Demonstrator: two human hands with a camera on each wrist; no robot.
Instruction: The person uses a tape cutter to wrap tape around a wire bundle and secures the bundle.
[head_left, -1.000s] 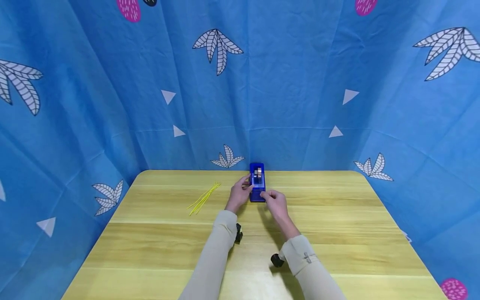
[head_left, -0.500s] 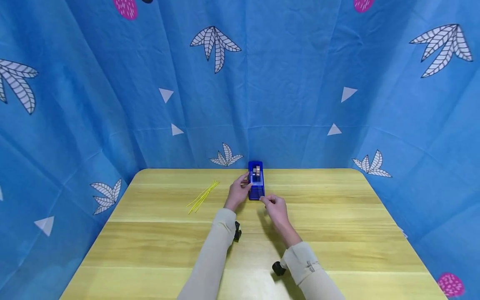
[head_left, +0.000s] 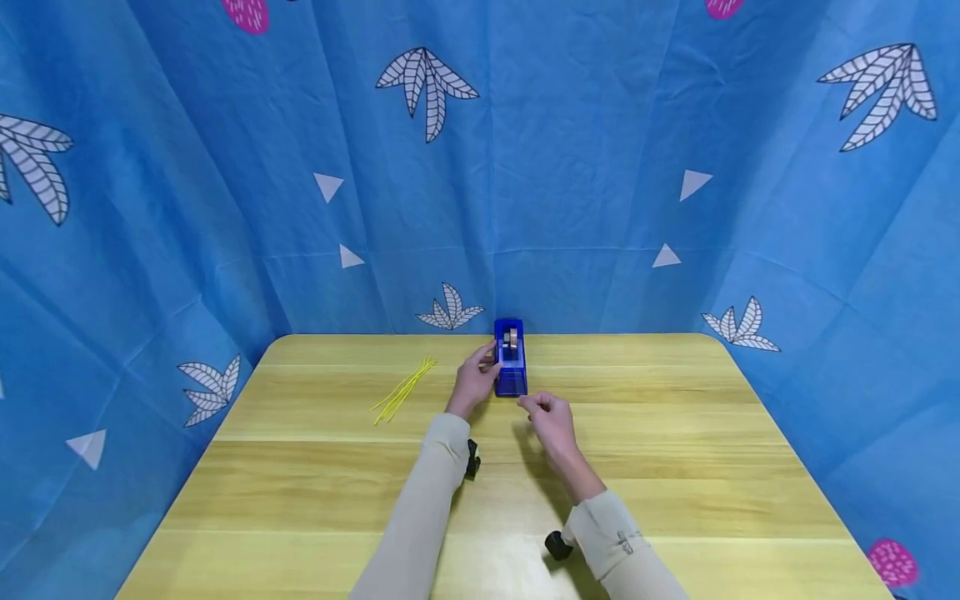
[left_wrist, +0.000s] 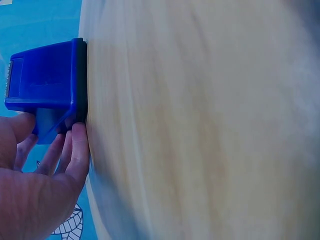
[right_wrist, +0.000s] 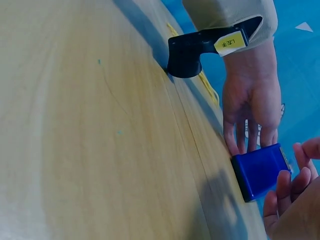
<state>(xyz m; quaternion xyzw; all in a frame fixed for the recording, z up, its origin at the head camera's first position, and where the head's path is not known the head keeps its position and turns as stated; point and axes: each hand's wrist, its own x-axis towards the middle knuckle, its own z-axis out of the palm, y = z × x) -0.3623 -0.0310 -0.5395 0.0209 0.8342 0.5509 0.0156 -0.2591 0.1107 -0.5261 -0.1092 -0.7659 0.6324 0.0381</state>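
Observation:
A blue tape dispenser (head_left: pixel 512 382) stands at the table's far edge, with a small roll of tape (head_left: pixel 513 338) inside it. My left hand (head_left: pixel 472 385) holds the dispenser's left side, thumb near the upper edge and fingers lower along the side; the left wrist view shows this hand (left_wrist: pixel 45 185) against the dispenser (left_wrist: pixel 42 75). My right hand (head_left: pixel 553 423) is just in front of the dispenser, thumb and index finger together, pinching the end of a clear strip of tape that is barely visible. In the right wrist view, the right hand (right_wrist: pixel 297 205) partly covers the dispenser (right_wrist: pixel 261 170).
Several thin yellow sticks or ties (head_left: pixel 403 390) lie in a loose bundle left of the left hand. A blue patterned curtain (head_left: pixel 585 167) hangs right behind the wooden table (head_left: pixel 300 492). Black cameras sit at both wrists, the right one (head_left: pixel 558 546) close above the tabletop.
The right hand has drawn back from the dispenser's front toward me, pulling the tape end. The left hand stays on the dispenser. The head view has tilted slightly.

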